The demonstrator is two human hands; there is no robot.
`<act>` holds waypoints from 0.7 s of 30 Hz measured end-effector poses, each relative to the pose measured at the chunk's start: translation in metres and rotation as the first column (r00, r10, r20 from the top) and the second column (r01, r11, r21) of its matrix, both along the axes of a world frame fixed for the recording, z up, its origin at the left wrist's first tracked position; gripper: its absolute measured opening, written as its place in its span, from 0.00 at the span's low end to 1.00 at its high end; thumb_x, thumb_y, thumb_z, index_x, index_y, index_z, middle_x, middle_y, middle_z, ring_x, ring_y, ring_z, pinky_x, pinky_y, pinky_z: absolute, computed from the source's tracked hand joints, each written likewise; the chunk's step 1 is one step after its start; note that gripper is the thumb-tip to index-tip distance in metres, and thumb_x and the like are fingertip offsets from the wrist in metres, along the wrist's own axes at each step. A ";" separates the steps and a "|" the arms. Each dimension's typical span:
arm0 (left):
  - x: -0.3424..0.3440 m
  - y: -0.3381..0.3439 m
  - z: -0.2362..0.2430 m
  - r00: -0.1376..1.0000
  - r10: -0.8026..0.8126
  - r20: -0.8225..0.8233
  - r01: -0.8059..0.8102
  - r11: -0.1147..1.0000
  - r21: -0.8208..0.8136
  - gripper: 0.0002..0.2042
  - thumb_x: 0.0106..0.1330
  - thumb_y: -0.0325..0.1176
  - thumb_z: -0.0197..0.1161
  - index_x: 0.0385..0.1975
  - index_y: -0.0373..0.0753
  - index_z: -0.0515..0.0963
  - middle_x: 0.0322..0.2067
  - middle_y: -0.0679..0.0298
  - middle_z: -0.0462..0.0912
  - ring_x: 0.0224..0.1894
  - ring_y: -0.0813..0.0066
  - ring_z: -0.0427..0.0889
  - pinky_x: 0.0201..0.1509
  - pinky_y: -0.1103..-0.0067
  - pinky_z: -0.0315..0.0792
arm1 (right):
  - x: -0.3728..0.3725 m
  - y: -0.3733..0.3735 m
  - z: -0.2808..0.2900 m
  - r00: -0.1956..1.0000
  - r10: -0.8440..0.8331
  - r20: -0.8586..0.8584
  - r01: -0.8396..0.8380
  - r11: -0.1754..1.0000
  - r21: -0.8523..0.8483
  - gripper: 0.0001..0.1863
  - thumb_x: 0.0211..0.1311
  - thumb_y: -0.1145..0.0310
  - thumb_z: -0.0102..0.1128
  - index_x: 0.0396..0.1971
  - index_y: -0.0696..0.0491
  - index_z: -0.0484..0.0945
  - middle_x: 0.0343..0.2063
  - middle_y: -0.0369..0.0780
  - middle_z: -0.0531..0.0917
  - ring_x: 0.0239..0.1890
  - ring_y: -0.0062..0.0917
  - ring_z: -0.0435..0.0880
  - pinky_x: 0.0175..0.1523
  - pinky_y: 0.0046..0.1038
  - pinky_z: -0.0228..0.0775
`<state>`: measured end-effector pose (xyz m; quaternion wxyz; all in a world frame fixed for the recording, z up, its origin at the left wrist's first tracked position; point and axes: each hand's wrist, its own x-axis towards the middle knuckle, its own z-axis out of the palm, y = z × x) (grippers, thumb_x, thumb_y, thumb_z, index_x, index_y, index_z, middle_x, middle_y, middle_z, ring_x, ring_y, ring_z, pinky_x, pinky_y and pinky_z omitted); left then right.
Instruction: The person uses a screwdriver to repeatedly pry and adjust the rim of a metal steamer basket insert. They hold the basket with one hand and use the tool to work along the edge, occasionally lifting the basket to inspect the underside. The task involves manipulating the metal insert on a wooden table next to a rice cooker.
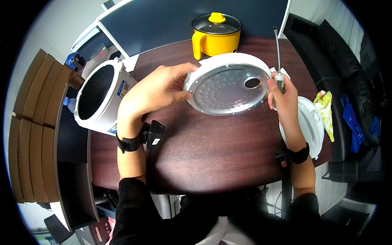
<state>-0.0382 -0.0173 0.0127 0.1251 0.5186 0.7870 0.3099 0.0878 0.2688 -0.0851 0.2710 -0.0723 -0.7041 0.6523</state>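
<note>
The desk offers a front passage between the 2 forearms, short of the tilted metal-faced lid. A yellow pot blocks the back, a white housing the left, a white cover the right; an upright screwdriver juts beside the lid.

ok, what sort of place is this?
Likely an office or small workroom: a dark reddish-brown wood-look table stands against a dark blue, white-edged partition panel, with what looks like a black cushioned sofa at right and stacked brown cardboard boxes at left.
</note>
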 end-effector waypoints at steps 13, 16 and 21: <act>0.038 0.020 0.014 0.925 0.211 -0.314 -0.139 0.961 0.238 0.22 0.57 0.33 0.72 0.50 0.30 0.76 0.40 0.53 0.85 0.41 0.65 0.86 0.46 0.74 0.79 | 0.012 -0.020 0.009 0.988 0.152 0.032 -0.155 0.982 0.105 0.17 0.66 0.71 0.61 0.52 0.60 0.74 0.39 0.37 0.79 0.24 0.12 0.76 0.25 0.15 0.67; 0.038 0.021 0.009 0.916 0.184 -0.357 -0.088 0.959 0.268 0.19 0.58 0.37 0.72 0.45 0.33 0.79 0.34 0.53 0.84 0.36 0.65 0.86 0.39 0.75 0.78 | 0.012 -0.029 0.011 0.980 0.198 0.021 -0.199 0.967 0.158 0.18 0.65 0.71 0.62 0.52 0.63 0.73 0.42 0.38 0.77 0.25 0.13 0.75 0.27 0.17 0.69; 0.040 0.027 0.004 0.957 0.217 -0.194 -0.172 0.959 0.224 0.16 0.59 0.38 0.72 0.40 0.33 0.80 0.26 0.57 0.84 0.27 0.68 0.86 0.31 0.79 0.77 | 0.011 -0.021 0.007 0.983 0.182 0.024 -0.183 0.982 0.057 0.17 0.66 0.70 0.62 0.50 0.62 0.74 0.41 0.38 0.77 0.24 0.12 0.75 0.27 0.17 0.69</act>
